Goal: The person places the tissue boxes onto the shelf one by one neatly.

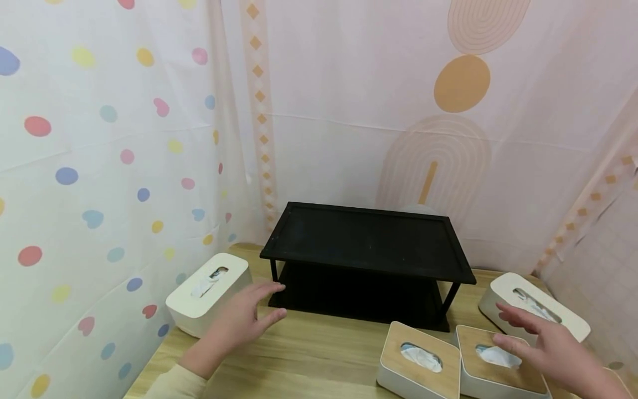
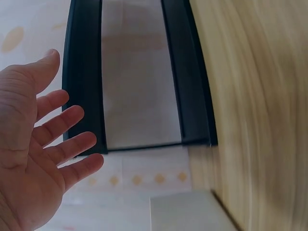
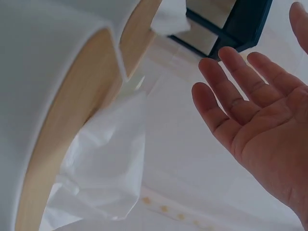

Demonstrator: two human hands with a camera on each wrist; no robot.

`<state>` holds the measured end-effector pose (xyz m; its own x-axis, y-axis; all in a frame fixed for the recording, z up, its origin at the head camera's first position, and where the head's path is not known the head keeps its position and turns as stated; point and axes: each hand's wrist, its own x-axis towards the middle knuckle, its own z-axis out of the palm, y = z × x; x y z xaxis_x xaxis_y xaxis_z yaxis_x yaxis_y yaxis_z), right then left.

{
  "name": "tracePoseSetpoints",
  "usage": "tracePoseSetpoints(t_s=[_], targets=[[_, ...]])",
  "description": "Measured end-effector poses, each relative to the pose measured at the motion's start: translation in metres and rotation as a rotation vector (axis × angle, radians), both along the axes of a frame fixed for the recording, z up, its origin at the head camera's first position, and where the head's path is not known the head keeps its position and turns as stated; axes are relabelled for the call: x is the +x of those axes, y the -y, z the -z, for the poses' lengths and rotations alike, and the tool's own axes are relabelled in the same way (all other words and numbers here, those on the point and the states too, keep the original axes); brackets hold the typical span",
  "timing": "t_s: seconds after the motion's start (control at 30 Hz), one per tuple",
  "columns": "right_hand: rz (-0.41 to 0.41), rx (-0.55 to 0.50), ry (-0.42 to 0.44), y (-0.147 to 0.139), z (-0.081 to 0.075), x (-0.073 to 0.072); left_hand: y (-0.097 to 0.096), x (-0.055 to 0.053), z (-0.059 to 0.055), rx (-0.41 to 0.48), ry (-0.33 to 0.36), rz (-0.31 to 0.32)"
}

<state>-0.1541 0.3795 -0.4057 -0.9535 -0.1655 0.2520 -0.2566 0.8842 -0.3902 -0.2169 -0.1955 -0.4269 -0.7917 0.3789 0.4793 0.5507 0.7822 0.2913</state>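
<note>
On the pale wood-grain desk [image 1: 309, 346], a black, rectangular two-tier rack [image 1: 369, 241] stands far-centre, long axis left-right. A white, wood-topped tissue box [image 1: 490, 374] sits near-right, below the right hand [image 1: 548, 343]. The left hand [image 1: 241, 316] is nearer the rack. Both hands' fingers are loosely spread, holding nothing.

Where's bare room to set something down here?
Free: top of the black rack; the table before it, between the left white box and the wood-topped boxes, left hand at one side. Crowded: right side, with those boxes, the right white box and the right hand.
</note>
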Motion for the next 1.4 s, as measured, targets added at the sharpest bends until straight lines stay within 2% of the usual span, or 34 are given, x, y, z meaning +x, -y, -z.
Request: tracePoseSetpoints(t_s=[0.1, 0.17, 0.27, 0.33, 0.43, 0.5, 0.63, 0.7, 0.77, 0.93, 1.0, 1.17, 1.4], targets=[[-0.029, -0.005, -0.002, 0.006, 0.004, 0.001, -0.009, 0.004, 0.004, 0.014, -0.007, 0.041], [-0.049, -0.015, -0.008, 0.01, 0.008, 0.002, -0.015, 0.005, 0.006, 0.028, 0.011, 0.071], [-0.066, 0.003, -0.009, 0.017, 0.013, 0.003, -0.024, 0.008, 0.01, 0.017, 0.05, 0.083], [-0.096, 0.029, -0.06, 0.02, 0.016, 0.003, -0.03, 0.01, 0.013, 0.011, 0.104, 0.093], [-0.147, 0.055, -0.144, 0.026, 0.02, 0.004, -0.038, 0.014, 0.018, -0.003, 0.137, 0.112], [-0.178, 0.053, -0.158, 0.029, 0.021, 0.004, -0.042, 0.016, 0.02, 0.004, 0.146, 0.138], [-0.203, 0.04, -0.013, 0.035, 0.02, 0.004, -0.05, 0.019, 0.023, 0.023, 0.152, 0.185], [-0.213, 0.056, 0.052, 0.038, 0.019, 0.004, -0.054, 0.02, 0.025, 0.027, 0.181, 0.202], [-0.217, 0.085, 0.08, 0.041, 0.018, 0.004, -0.058, 0.022, 0.028, 0.021, 0.214, 0.214], [-0.209, 0.166, -0.036, 0.051, 0.022, 0.006, -0.071, 0.027, 0.034, 0.004, 0.289, 0.252], [-0.205, 0.199, -0.055, 0.054, 0.023, 0.007, -0.077, 0.03, 0.036, 0.0, 0.32, 0.271], [-0.222, 0.244, -0.001, 0.06, 0.023, 0.009, -0.09, 0.034, 0.038, -0.003, 0.412, 0.317], [-0.278, 0.236, 0.074, 0.063, 0.027, 0.01, -0.102, 0.038, 0.041, 0.006, 0.532, 0.347]])
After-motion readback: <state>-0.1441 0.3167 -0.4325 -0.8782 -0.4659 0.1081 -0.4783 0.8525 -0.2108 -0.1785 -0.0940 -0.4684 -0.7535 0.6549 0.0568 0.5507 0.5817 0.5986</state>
